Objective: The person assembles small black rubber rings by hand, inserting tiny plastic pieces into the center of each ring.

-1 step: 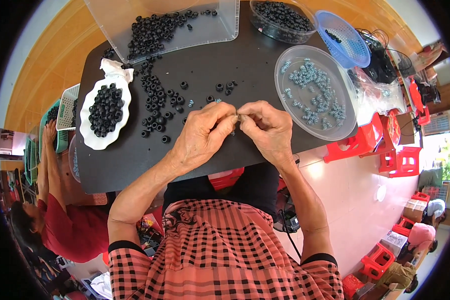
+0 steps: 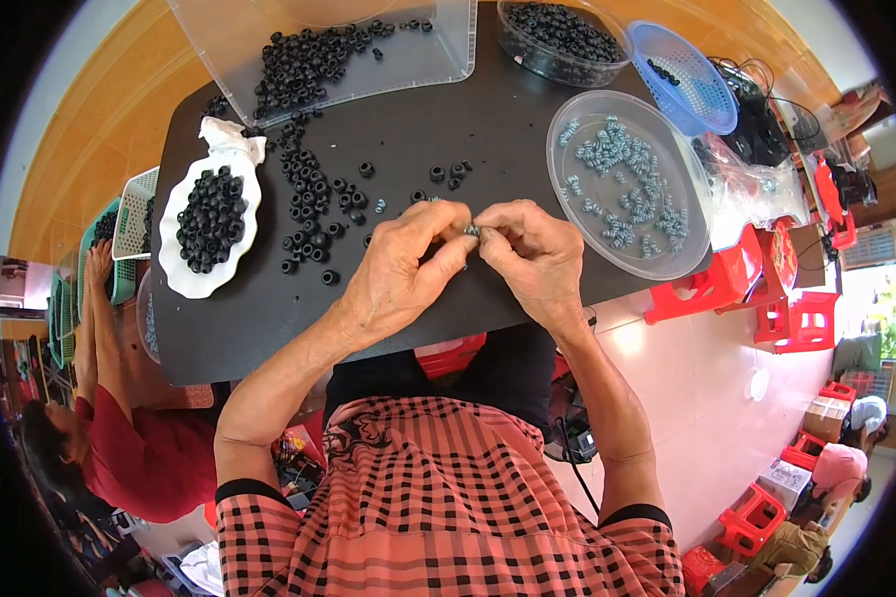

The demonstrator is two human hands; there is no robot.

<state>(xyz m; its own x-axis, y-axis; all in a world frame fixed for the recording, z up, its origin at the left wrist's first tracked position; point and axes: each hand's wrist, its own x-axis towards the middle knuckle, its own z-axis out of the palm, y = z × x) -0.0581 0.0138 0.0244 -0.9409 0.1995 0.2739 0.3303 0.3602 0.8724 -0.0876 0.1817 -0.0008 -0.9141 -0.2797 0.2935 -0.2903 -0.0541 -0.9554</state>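
My left hand (image 2: 415, 267) and my right hand (image 2: 536, 261) meet above the front part of the dark table (image 2: 259, 328). Both are closed in a pinch, fingertips almost touching. Between them shows a small metal coil spring (image 2: 471, 230), gripped from either side. Loose black round parts with holes (image 2: 314, 189) lie scattered left of and beyond my left hand. To the right of my right hand, a round clear plastic tray (image 2: 564, 179) holds many bluish-silver coil springs (image 2: 622, 154). One loose spring (image 2: 380, 205) lies on the table. My fingers hide part of the held spring.
A white scalloped dish (image 2: 182, 277) of black parts stands at the left. At the back are a clear bin (image 2: 398, 88), a clear bowl (image 2: 538, 65) and a blue basket (image 2: 689, 90). Red stools (image 2: 712, 284) stand right; a co-worker in a dark red top (image 2: 159, 458) sits left.
My fingertips have parted slightly, and more of the coil spring shows between them. Everything else looks the same.
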